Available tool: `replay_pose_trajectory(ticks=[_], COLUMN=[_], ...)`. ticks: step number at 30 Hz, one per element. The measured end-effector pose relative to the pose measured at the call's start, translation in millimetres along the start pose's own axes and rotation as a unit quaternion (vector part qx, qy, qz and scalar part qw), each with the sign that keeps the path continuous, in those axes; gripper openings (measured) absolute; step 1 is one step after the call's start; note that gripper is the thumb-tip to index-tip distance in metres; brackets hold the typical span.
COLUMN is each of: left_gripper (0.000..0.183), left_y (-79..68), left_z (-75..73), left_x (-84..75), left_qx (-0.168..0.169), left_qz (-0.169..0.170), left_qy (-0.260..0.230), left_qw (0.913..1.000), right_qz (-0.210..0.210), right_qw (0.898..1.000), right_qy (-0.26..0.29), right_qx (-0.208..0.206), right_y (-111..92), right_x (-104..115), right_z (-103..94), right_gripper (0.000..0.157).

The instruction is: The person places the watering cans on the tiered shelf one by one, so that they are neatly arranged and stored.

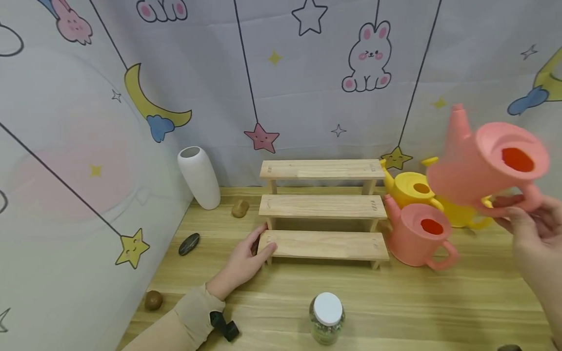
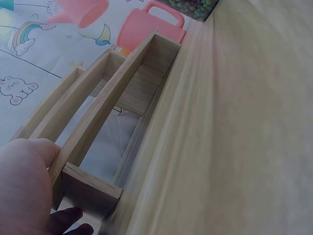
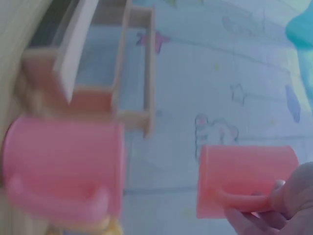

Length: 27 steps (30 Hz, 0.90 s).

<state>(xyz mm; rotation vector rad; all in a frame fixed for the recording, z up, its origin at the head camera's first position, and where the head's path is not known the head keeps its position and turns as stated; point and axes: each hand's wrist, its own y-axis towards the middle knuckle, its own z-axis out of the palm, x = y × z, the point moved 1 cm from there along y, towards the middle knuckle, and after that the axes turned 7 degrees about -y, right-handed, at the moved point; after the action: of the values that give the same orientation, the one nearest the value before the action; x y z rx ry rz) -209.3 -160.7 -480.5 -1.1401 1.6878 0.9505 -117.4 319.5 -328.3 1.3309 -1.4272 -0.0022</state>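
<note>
Right hand point(image 1: 536, 225) holds pink watering can point(image 1: 470, 168) aloft.

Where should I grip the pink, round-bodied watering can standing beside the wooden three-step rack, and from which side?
By its looped pink handle, probably coming from the front right. On this pink, round-bodied watering can, the loop juts out that way, while the spout rises on the left, close to the wooden three-step rack.

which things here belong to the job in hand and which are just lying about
Likely job:
raised pink watering can, in right hand
wooden stand, touched by left hand
perhaps lower pink can, yellow cans

Seemingly lying about:
white vase
lidded jar
tan stone, dark stone, round brown object
</note>
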Motion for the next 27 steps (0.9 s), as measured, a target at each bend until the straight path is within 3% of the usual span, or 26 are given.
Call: replay_pose_trajectory(ticks=[2, 4, 11, 17, 27], left_gripper=[0.073, 0.073, 0.073, 0.073, 0.073], left_y=[-0.1, 0.0, -0.8, -1.0, -1.2], left_z=[-0.7, -0.9, -0.6, -0.6, -1.1], left_x=[0.2, -0.1, -2.7, -3.4, -3.1], left_qx=[-0.003, -0.003, 0.0, -0.002, -0.001], left_qz=[0.002, 0.005, 0.002, 0.003, -0.004], left_qy=[0.001, 0.002, 0.008, 0.015, 0.018], left_qw=[1.0, 1.0, 1.0, 0.9999, 0.9998], right_qz=[0.018, 0.021, -0.022, -0.054, -0.054], right_qw=[0.999, 0.997, 0.982, 0.971, 0.952], right_qy=[-0.03, -0.043, -0.037, -0.045, -0.052], right_qx=[0.026, 0.064, 0.183, 0.23, 0.297], right_y=[3.8, 8.9, 30.6, 43.1, 55.4], right_x=[17.9, 33.1, 69.7, 91.3, 115.1], right_z=[14.2, 30.3, 93.0, 137.5, 190.8], right_gripper=[0.02, 0.027, 0.032, 0.031, 0.029])
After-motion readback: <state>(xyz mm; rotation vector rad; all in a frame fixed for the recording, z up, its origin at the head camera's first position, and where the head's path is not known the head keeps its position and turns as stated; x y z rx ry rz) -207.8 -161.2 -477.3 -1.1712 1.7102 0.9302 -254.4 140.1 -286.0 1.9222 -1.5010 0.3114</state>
